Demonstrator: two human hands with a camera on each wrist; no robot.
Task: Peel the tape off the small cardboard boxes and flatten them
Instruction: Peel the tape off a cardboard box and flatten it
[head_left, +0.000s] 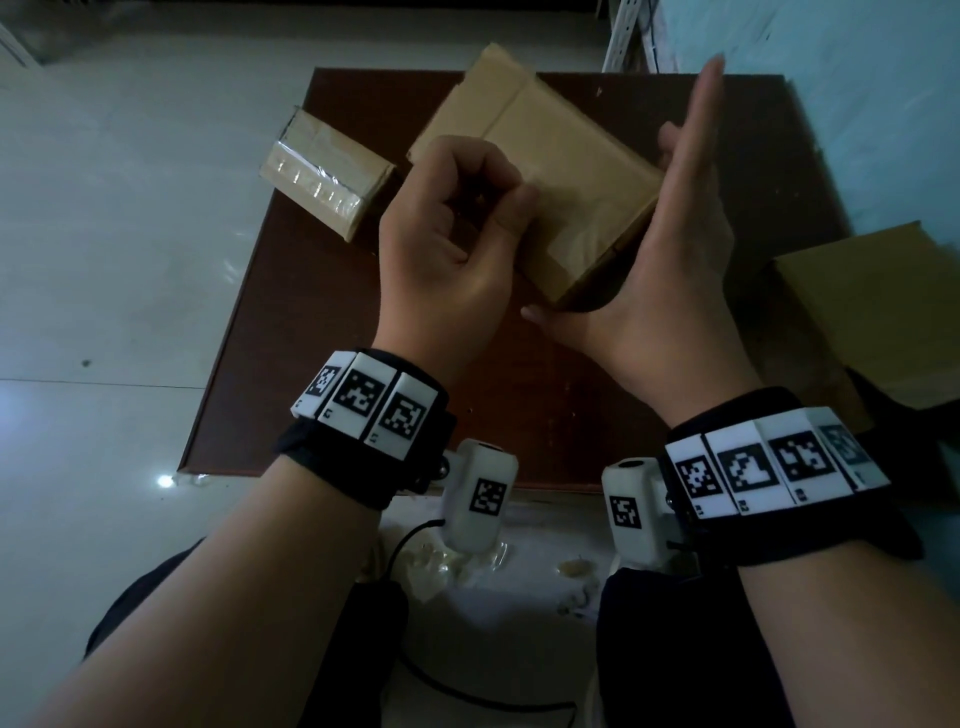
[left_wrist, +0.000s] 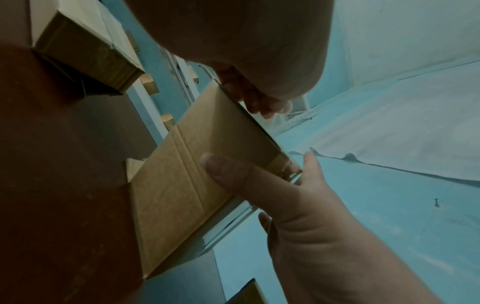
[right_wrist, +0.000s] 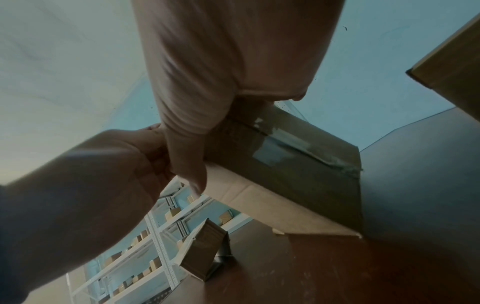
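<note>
- A dark brown tabletop (head_left: 322, 332) stands on a pale, shiny tiled floor (head_left: 104, 218). Its top looks smooth, with small scuffs.
- A light blue wall (head_left: 852, 104) is on the right. White metal shelves (right_wrist: 155, 242) with small boxes on them show in the right wrist view.
- The box (head_left: 566, 171) sits in the middle of the tabletop, between both hands. It is plain tan cardboard, flat-sided with sharp edges.
- Its long side runs from far left to near right. The near corner is tipped up off the tabletop and points at the person.
- Clear shiny tape (right_wrist: 275, 148) runs along the seam on its dark end face. It looks torn and wrinkled near the corner.
- The left hand (head_left: 447, 244) is curled tight on top of the box, with thumb and fingertips pinched together at its near left edge. What they pinch is too hidden to tell.
- The right hand (head_left: 670, 249) is flat and straight. Its palm is pressed on the right end of the box and its thumb lies under the near corner.
- A second box (head_left: 324, 179), smaller, lies at the far left edge of the tabletop. It is wrapped in glossy tape.
- A third box (head_left: 883, 312) lies at the right edge.
</note>
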